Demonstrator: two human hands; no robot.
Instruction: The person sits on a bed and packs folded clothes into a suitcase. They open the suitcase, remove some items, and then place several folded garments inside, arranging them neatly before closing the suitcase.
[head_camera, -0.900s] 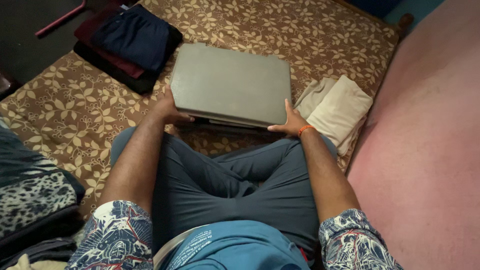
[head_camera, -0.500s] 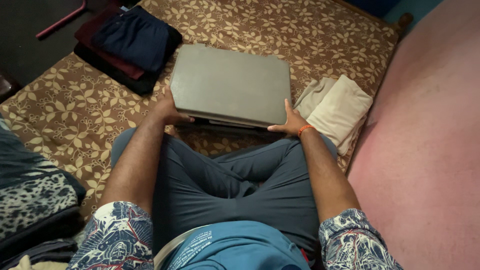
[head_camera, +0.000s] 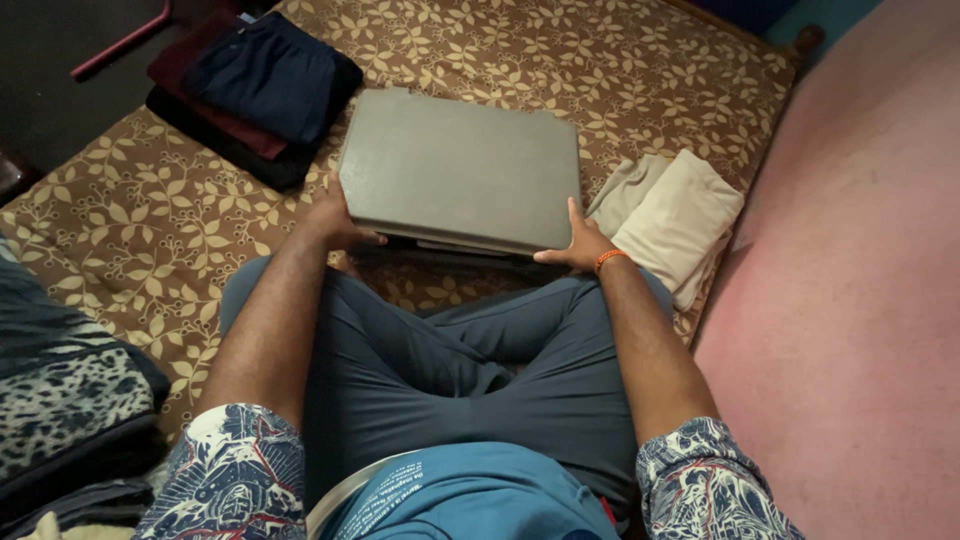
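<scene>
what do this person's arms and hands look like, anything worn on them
Both arms are bare from the short sleeves down. The sleeves, left and right, are white cloth with a dense dark blue print and small red touches. The right hand has a thin orange band at the wrist. The left hand wears nothing that shows; no rings or watch are visible.

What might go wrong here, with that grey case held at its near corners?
Both hands, left hand and right hand, grip only the near edge of the grey case, so it could slip or snap down on fingers. The folded beige cloth lies close by its right side and might get nudged or caught.
</scene>
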